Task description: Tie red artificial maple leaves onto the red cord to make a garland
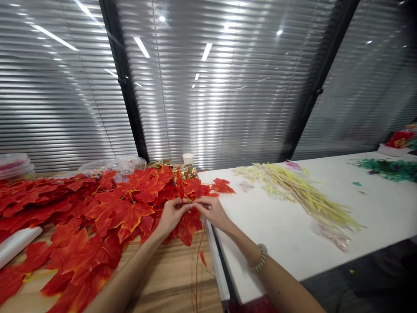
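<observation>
My left hand and my right hand meet fingertip to fingertip near the seam of two tables. Between them they pinch a thin stem of the red maple-leaf garland. A thin reddish vine hangs down from my right hand toward the wooden table. Red artificial leaves with yellow edges are heaped behind and to the left of my left hand. One loose red leaf lies on the white table beyond my right hand. A beaded bracelet circles my right wrist.
The white table holds a bundle of yellow strips and green foliage. Behind the leaves stand a paper cup, gold packets and clear plastic bags. A white object lies at the left on the wooden table.
</observation>
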Available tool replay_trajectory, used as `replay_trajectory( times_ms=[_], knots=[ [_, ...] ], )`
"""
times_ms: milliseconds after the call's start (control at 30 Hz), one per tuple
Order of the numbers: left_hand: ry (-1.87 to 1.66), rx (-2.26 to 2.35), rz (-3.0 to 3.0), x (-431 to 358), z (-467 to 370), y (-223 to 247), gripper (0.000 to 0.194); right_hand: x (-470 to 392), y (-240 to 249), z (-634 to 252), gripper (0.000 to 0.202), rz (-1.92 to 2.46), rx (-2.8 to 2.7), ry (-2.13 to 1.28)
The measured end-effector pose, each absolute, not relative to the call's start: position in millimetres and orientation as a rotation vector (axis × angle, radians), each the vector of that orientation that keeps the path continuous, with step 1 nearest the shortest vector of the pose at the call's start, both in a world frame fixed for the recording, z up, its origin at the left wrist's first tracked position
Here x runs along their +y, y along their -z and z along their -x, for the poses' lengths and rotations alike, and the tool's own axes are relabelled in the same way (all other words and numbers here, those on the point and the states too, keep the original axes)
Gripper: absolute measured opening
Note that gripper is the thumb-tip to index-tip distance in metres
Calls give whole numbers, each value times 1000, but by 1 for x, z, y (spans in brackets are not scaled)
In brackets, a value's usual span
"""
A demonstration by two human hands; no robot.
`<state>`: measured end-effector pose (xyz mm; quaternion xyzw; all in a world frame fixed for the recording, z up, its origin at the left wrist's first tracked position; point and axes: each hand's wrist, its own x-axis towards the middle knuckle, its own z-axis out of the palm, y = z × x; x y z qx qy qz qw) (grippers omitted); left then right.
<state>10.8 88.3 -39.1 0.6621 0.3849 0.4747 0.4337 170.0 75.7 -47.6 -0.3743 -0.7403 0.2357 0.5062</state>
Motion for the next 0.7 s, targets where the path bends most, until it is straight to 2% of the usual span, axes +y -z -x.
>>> replay_trajectory(
  times_ms=[700],
  knots=[
    [-1202,930,-1704,94,-7,47,20,76,46,-170,19,903,-1824,-545]
  ],
)
